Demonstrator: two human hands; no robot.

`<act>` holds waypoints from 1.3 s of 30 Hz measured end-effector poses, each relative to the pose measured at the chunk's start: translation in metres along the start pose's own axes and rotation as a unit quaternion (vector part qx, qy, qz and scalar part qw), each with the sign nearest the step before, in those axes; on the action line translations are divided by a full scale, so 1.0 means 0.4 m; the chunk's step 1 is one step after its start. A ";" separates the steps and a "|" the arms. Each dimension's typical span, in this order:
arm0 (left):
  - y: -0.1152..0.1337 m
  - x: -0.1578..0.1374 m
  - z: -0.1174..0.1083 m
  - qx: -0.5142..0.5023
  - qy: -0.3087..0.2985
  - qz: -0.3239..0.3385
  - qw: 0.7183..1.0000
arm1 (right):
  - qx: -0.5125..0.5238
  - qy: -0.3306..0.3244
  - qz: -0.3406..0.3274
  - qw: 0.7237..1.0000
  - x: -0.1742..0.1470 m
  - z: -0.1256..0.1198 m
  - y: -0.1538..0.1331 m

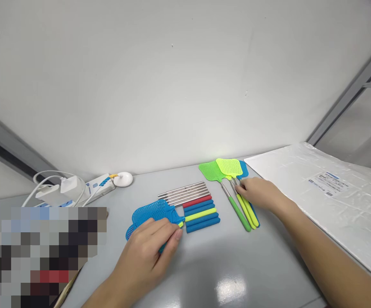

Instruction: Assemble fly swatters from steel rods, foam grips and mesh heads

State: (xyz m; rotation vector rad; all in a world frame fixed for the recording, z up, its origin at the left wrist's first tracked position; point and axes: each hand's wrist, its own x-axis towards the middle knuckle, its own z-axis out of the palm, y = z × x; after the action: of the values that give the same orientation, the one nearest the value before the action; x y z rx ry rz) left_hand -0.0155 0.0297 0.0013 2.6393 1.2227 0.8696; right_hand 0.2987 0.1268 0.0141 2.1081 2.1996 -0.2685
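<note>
Several blue perforated fly swatter heads (151,211) lie in a pile at the centre left of the table. My left hand (153,244) is over their near side, closed, with a bit of blue plastic showing under its fingers. Assembled fly swatters lie fanned out to the right: a green one (239,213), yellow-green ones (251,214) and a blue one partly hidden beneath. My right hand (259,192) is closed around the metal shafts near the yellow-green grips; the fingertips are partly hidden. Between the hands are foam handle grips (201,218) in blue, yellow-green and red.
Bare metal rods (185,192) lie side by side behind the grips. A power strip (98,186) with white plugs and cables and a round white device (123,179) stand at the left back. White wrapped sheeting (301,179) with a label covers the right side. A wall rises behind.
</note>
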 end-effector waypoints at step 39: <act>0.065 -0.005 0.035 0.145 -0.097 -0.067 0.982 | 0.040 0.099 -0.304 0.947 0.117 0.001 -0.261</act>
State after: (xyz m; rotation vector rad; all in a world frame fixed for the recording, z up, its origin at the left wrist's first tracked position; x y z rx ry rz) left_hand 0.0084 0.0126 -0.0031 2.7320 1.5540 0.4275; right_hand 0.1922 0.1687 0.0124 1.4764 2.9593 -0.1868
